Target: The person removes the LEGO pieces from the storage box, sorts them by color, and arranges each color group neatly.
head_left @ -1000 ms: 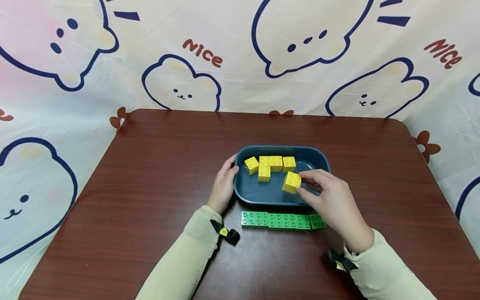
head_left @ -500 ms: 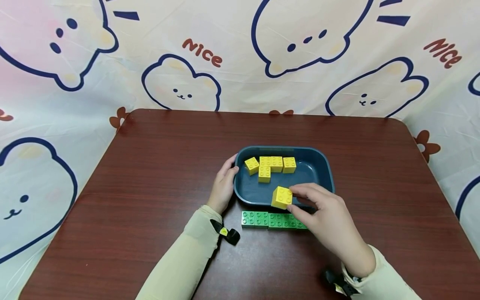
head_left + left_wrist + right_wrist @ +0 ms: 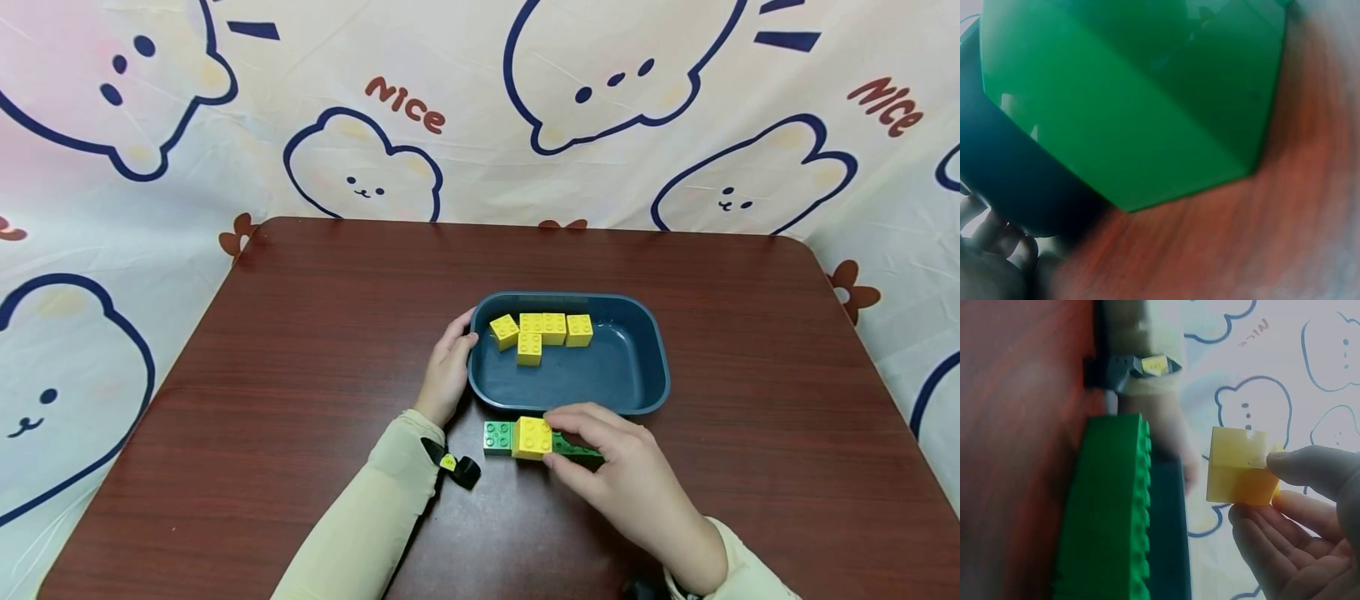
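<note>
My right hand [image 3: 622, 475] pinches a square yellow toy brick [image 3: 532, 438] between thumb and fingers. In the head view this brick overlaps the row of green toy bricks [image 3: 498, 437]; the right wrist view shows it raised above the studs of the green row [image 3: 1107, 506]. The right part of the row is hidden behind my fingers. My left hand [image 3: 446, 371] holds the left end of the dark blue tray [image 3: 600, 398], thumb at the rim. Fingers [image 3: 997, 234] show beside the tray [image 3: 1010, 156] in the left wrist view, where green plastic fills the foreground.
Several yellow bricks [image 3: 529, 348] lie in the left and back part of the tray, one of them turned askew. All stands on a dark red-brown table [image 3: 337, 317]. A cartoon-printed cloth [image 3: 480, 100] hangs behind and around it.
My right hand has carried the yellow brick from over the tray leftward and toward me, to over the green row. The left hand and the tray have stayed put.
</note>
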Available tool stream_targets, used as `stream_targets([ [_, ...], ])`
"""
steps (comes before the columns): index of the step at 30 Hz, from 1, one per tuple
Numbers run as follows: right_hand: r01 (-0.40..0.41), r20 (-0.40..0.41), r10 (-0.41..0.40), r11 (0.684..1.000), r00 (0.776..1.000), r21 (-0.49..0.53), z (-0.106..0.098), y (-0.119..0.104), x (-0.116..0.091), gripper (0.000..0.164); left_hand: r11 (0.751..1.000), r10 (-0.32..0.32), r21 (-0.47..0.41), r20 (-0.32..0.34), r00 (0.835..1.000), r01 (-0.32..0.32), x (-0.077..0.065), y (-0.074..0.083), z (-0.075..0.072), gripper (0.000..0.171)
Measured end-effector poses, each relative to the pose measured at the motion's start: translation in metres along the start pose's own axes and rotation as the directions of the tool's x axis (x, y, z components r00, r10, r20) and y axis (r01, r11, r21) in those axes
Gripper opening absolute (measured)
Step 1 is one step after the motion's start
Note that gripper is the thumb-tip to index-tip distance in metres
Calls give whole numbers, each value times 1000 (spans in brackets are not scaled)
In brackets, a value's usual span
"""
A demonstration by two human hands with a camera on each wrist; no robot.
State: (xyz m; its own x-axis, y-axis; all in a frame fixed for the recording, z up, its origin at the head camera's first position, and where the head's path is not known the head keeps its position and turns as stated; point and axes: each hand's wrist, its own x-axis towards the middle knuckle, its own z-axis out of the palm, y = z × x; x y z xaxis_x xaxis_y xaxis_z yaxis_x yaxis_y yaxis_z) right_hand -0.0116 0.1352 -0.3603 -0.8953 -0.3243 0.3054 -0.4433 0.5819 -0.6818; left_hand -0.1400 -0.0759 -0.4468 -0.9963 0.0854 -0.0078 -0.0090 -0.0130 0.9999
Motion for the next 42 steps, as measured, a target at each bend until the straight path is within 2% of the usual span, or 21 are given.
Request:
stream_targets([
  [6,62,-10,-62,998,998,15,16,0,-5,33,1000,-9,-8,-5,1000,9,1,0,0,38],
  [14,43,43,-46,997,998,68,28,2,-8,32,999,-27,-33,6,1000,27,0,0,1,38],
  [18,53,34,-54,998,998,40,34,3,-8,33,999,-26,-39,11,1000,26,0,0,1,37],
  [35,44,88,-40,998,995,-44,55,8,-12,29,997,-12,-76,44,999,15,0,0,-1,38],
  [42,40,105,-31,996,994,-82,60,12,-12,29,998,1,-57,51,999,2,0,4,-1,40],
])
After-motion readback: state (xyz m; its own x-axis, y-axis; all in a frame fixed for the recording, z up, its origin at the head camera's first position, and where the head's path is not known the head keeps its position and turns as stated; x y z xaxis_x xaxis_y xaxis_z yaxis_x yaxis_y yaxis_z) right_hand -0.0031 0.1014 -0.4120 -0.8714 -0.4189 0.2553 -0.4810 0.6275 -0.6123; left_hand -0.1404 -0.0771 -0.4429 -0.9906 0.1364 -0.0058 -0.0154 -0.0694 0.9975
